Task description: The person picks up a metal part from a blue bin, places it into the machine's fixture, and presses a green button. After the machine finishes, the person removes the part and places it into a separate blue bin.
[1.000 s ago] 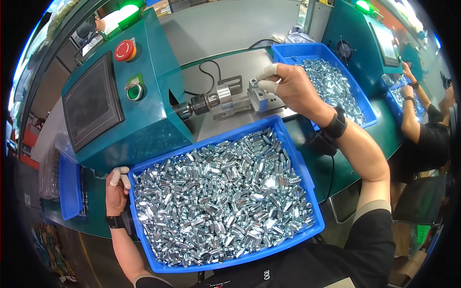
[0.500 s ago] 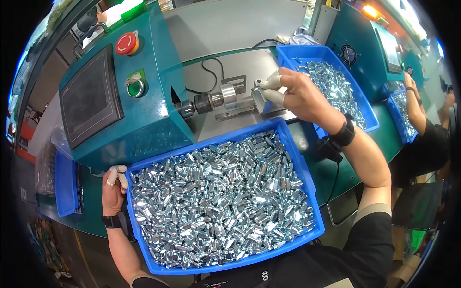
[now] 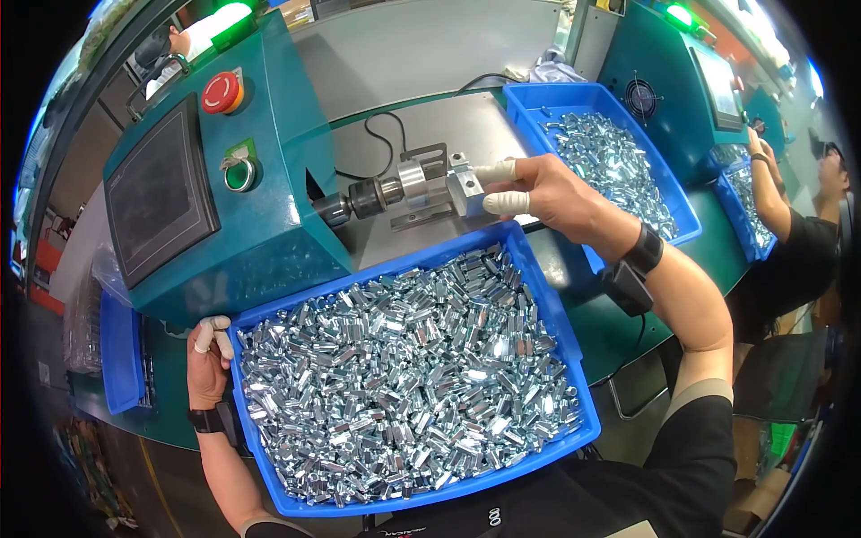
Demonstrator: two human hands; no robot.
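Observation:
My right hand [image 3: 560,202], with pale finger cots on thumb and forefinger, reaches to a small metal block fixture [image 3: 465,186]. Its thumb and forefinger are apart, their tips at the block's right side, and I see nothing between them. Left of the block, a round metal collar [image 3: 413,183] sits in line with a dark chuck [image 3: 366,198] on the green machine [image 3: 242,260]. My left hand [image 3: 208,363] is beside the left rim of a large blue tray [image 3: 587,421], fingers curled. Whatever they may hold is hidden. Shiny hexagonal metal pieces [image 3: 404,377] fill the tray.
A second blue tray [image 3: 673,197] of metal pieces stands at the right back. The machine carries a dark screen [image 3: 160,193], a red stop button [image 3: 221,92] and a green button [image 3: 239,174]. At far right a co-worker's arm [image 3: 771,188] reaches toward another machine.
My right thumb and forefinger have spread apart, and the block's top and front now show more. My left hand stays curled by the tray. The neighbouring machine's lamp turned from orange to green.

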